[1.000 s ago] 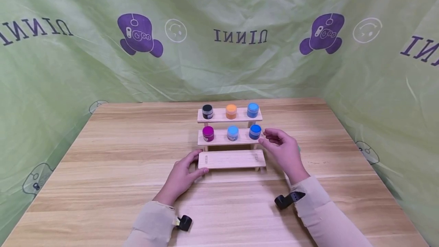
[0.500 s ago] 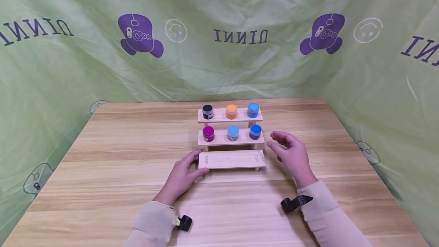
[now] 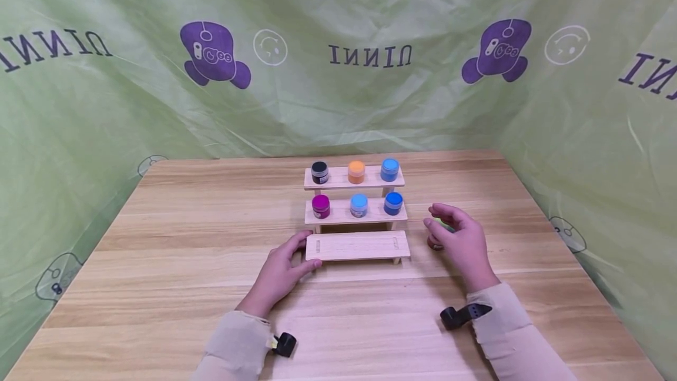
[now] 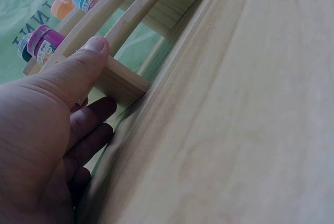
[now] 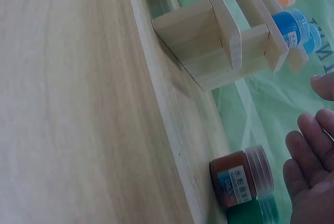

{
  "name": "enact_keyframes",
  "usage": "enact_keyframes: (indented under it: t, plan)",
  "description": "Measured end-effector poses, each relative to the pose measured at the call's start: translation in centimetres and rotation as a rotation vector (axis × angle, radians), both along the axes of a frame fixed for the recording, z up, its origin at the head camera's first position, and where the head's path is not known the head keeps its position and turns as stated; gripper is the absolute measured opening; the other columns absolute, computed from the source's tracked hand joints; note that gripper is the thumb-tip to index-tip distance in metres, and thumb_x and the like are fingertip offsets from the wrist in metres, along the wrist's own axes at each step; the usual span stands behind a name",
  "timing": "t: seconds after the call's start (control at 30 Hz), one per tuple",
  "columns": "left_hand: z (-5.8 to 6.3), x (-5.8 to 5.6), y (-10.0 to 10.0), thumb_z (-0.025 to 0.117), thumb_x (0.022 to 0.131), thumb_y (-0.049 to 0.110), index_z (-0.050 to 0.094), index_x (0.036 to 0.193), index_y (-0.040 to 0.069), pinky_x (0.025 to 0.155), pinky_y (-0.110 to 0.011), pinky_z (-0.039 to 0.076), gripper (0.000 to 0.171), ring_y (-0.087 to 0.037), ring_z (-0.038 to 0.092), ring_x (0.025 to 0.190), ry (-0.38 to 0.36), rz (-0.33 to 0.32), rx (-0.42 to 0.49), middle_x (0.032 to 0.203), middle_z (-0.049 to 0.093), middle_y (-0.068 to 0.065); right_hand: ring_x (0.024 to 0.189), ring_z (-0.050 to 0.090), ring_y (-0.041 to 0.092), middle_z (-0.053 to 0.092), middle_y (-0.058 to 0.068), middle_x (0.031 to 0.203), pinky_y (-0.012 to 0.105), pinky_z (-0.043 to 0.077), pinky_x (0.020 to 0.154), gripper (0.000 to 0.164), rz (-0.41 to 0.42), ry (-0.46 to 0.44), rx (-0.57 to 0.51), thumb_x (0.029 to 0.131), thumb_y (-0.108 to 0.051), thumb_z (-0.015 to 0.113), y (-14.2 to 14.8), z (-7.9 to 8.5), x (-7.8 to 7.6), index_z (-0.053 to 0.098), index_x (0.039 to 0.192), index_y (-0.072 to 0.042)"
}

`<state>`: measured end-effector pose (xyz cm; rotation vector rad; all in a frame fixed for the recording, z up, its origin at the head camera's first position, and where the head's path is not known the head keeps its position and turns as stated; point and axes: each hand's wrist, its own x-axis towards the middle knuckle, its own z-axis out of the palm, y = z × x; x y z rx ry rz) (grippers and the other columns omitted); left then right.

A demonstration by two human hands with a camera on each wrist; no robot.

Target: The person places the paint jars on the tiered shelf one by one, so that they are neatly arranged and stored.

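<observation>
A three-step wooden display stand (image 3: pixel 359 246) stands on the table. My left hand (image 3: pixel 277 273) holds the left end of its lowest step, thumb at the front edge and fingers behind. That step is bare. Paint jars in magenta (image 3: pixel 321 207), light blue (image 3: pixel 359 206) and blue (image 3: pixel 393 204) sit along the middle step. Black (image 3: pixel 319 173), orange (image 3: pixel 357 173) and blue jars fill the top one. Right of the stand, my right hand (image 3: pixel 464 246) hovers with relaxed fingers near a brown jar (image 5: pixel 237 178) and a green jar (image 5: pixel 245 212), partly hiding them in the head view.
The wooden tabletop (image 3: pixel 185 216) reaches back to a green printed curtain (image 3: pixel 338 104), which also hangs along both sides. A black wrist camera (image 3: pixel 285 344) sits at the left sleeve and another (image 3: pixel 460 315) at the right.
My right hand has drawn away from the blue jar on the middle step, moving right toward the jars on the table. The left hand keeps its hold on the stand.
</observation>
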<state>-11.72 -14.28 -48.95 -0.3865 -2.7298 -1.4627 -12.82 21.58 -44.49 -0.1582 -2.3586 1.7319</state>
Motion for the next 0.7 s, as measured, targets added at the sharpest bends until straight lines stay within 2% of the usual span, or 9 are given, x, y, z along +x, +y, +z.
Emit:
enact_keyframes:
  t: [0.1, 0.17, 0.27, 0.37, 0.43, 0.5, 0.7]
  plan:
    - [-0.1, 0.0, 0.0, 0.082, 0.084, 0.028, 0.055, 0.143, 0.017, 0.116, -0.05, 0.032, 0.066, -0.027, 0.053, 0.132, 0.002, -0.001, 0.0, 0.13, 0.067, -0.004, 0.096, 0.068, 0.015, 0.064, 0.018, 0.13, 0.028, 0.06, 0.075, 0.045, -0.01, -0.007, -0.02, 0.091, -0.021, 0.077, 0.3, -0.1, 0.0, 0.064, 0.13, -0.003]
    - [-0.1, 0.0, 0.0, 0.083, 0.084, 0.028, 0.056, 0.142, 0.017, 0.116, -0.05, 0.032, 0.066, -0.027, 0.054, 0.132, 0.004, -0.001, 0.001, 0.13, 0.067, -0.004, 0.093, 0.07, 0.014, 0.064, 0.017, 0.129, 0.026, 0.059, 0.078, 0.045, -0.023, -0.014, -0.007, 0.091, -0.021, 0.077, 0.5, -0.1, 0.1, 0.064, 0.13, -0.004]
    - [-0.1, 0.0, 0.0, 0.083, 0.083, 0.028, 0.056, 0.142, 0.018, 0.116, -0.05, 0.033, 0.065, -0.026, 0.054, 0.131, 0.008, -0.004, 0.0, 0.13, 0.067, -0.004, 0.105, 0.068, 0.018, 0.066, 0.013, 0.129, 0.027, 0.055, 0.092, 0.045, -0.051, -0.02, 0.033, 0.091, -0.023, 0.076, 0.7, 0.0, 0.1, 0.064, 0.131, -0.005]
    - [0.0, 0.0, 0.0, 0.083, 0.083, 0.028, 0.056, 0.142, 0.018, 0.116, -0.05, 0.033, 0.065, -0.027, 0.054, 0.131, 0.008, -0.002, -0.001, 0.13, 0.068, -0.004, 0.124, 0.059, 0.022, 0.067, 0.008, 0.129, 0.033, 0.045, 0.107, 0.047, -0.08, -0.017, 0.079, 0.092, -0.026, 0.076, 0.9, -0.1, 0.0, 0.064, 0.132, -0.006]
    - [0.0, 0.0, 0.0, 0.083, 0.083, 0.028, 0.056, 0.142, 0.018, 0.115, -0.05, 0.033, 0.065, -0.026, 0.054, 0.131, 0.007, -0.002, -0.001, 0.129, 0.068, -0.004, 0.127, 0.056, 0.022, 0.066, 0.008, 0.13, 0.039, 0.042, 0.11, 0.047, -0.089, -0.017, 0.079, 0.092, -0.026, 0.076, 1.1, -0.1, 0.0, 0.063, 0.132, -0.005]
    - [0.0, 0.0, 0.0, 0.083, 0.083, 0.028, 0.056, 0.142, 0.018, 0.115, -0.05, 0.033, 0.065, -0.026, 0.054, 0.131, 0.004, -0.002, 0.0, 0.129, 0.068, -0.004, 0.128, 0.055, 0.021, 0.066, 0.009, 0.13, 0.039, 0.042, 0.11, 0.047, -0.096, -0.019, 0.071, 0.092, -0.026, 0.076, 1.3, -0.2, -0.1, 0.063, 0.131, -0.005]
    - [0.0, 0.0, 0.0, 0.083, 0.083, 0.028, 0.056, 0.142, 0.018, 0.116, -0.049, 0.033, 0.065, -0.026, 0.054, 0.131, 0.002, -0.003, -0.001, 0.129, 0.068, -0.004, 0.13, 0.054, 0.019, 0.065, 0.009, 0.131, 0.029, 0.042, 0.109, 0.047, -0.12, -0.039, 0.056, 0.092, -0.027, 0.076, 2.1, -0.3, -0.2, 0.063, 0.132, -0.006]
